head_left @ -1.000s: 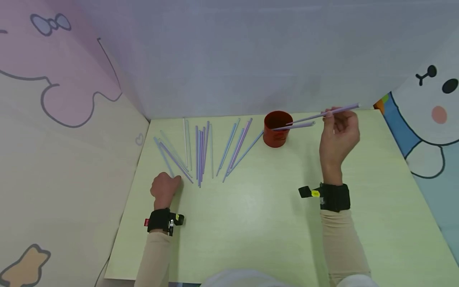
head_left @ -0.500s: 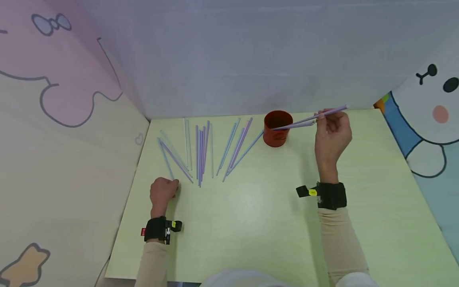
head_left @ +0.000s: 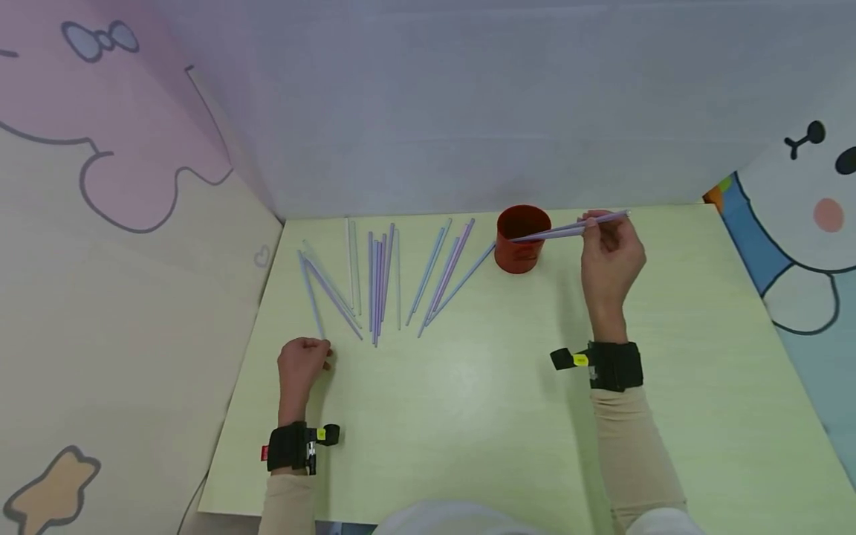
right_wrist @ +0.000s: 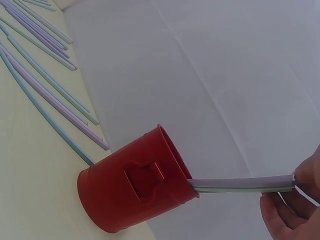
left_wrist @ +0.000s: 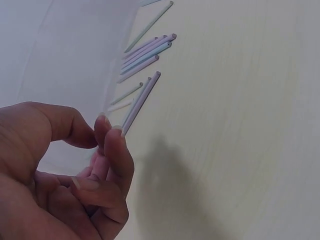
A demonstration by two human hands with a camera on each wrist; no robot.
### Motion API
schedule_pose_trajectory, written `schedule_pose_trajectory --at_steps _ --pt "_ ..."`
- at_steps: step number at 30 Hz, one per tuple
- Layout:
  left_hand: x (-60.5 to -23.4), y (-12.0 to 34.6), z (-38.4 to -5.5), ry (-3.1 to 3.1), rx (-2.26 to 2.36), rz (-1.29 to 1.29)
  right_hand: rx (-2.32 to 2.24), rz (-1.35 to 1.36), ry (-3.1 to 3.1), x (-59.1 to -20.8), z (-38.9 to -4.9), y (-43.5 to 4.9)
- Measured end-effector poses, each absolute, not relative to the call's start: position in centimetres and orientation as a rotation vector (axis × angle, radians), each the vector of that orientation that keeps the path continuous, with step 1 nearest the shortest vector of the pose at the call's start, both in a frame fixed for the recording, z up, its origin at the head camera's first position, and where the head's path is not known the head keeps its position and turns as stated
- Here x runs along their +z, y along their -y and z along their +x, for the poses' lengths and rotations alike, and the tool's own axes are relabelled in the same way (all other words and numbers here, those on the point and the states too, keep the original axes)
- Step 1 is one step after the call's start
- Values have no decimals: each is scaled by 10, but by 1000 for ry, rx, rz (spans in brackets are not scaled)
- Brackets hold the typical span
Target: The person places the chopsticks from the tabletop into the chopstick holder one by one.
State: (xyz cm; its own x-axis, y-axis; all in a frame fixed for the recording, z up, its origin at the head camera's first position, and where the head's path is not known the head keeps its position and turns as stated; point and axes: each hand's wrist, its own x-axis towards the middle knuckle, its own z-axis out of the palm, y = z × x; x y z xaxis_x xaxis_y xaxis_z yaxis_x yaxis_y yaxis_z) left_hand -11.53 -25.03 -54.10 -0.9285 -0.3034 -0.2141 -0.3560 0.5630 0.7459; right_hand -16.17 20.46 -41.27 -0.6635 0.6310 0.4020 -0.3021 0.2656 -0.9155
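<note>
My left hand [head_left: 302, 369] pinches the near end of a light blue straw [head_left: 310, 296] between thumb and fingers, at the left of the table. In the left wrist view those fingertips hide the straw's end. At the right, my right hand [head_left: 610, 256] pinches a purple straw [right_wrist: 240, 183] by its outer end. The straw's other end reaches into a red cup [head_left: 516, 258] with a moulded handle shape on its side. A pale green straw [right_wrist: 240, 190] lies alongside it, also in the cup, its outer end close to my fingers.
Several purple, blue and pale green straws [head_left: 374, 290] are spread on the light table [head_left: 455, 416], left of the cup. One blue straw [head_left: 461, 282] ends beside the cup's base. A pale wall [head_left: 468, 111] rises behind the table's far edge.
My right hand has moved left, pushing the purple straw further into the cup beside the other. My left hand has drawn back toward the body, swinging the blue straw slightly rightward.
</note>
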Motion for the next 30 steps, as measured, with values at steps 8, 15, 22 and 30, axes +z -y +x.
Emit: schedule_pose_trajectory --at_steps 8,15,22,30 --pt "-545 240 -112 -2748 1536 -461 1491 -312 1814 -415 -162 -205" --pt "-545 229 -110 -2801 1558 -391 1480 -308 1815 -416 -159 -206" --pt "-538 214 -106 -2825 1577 -265 1414 -347 1790 -412 -147 -208" --pt "-535 198 -104 -2929 1602 72 1131 -210 1726 -401 -134 -203"
